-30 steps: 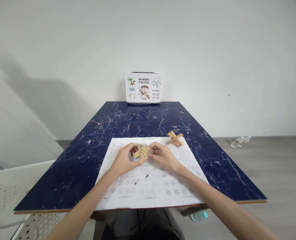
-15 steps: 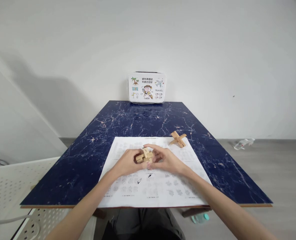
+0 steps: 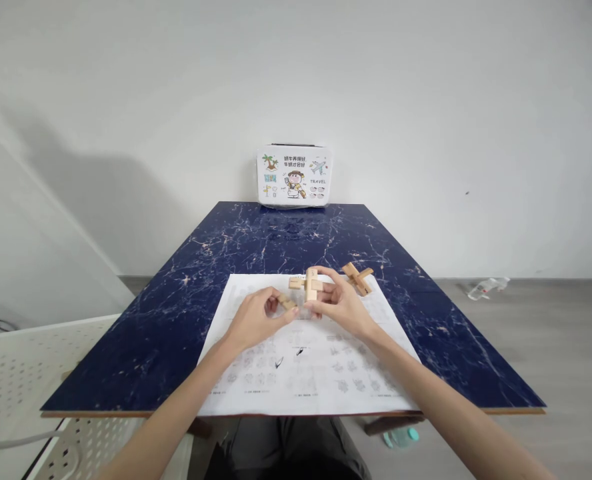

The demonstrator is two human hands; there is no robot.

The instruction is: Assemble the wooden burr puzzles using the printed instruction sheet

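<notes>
In the head view my right hand [image 3: 340, 303] grips several interlocked wooden puzzle pieces [image 3: 311, 285], raised above the paper sheet. One bar stands upright with a small mark near its top, and another sticks out to the left. A separate notched wooden bar [image 3: 287, 302] is pinched between the thumb and fingers of my left hand [image 3: 259, 319], slightly lower and apart from the joined pieces. Beyond my right hand lies a cross-shaped wooden puzzle [image 3: 359, 278] at the sheet's far right corner. The printed paper sheet [image 3: 301, 383] spreads under both hands.
A white printed case [image 3: 295, 175] stands against the wall at the far end of the blue marbled table [image 3: 286, 240]. Two small dark-and-silver bits [image 3: 279, 363] lie on the paper. Bottles [image 3: 489, 288] rest on the floor. A white perforated surface [image 3: 21, 367] is at left.
The wooden bar in my left hand has come apart from the joined pieces. My right hand has lifted those pieces up and to the right and turned them.
</notes>
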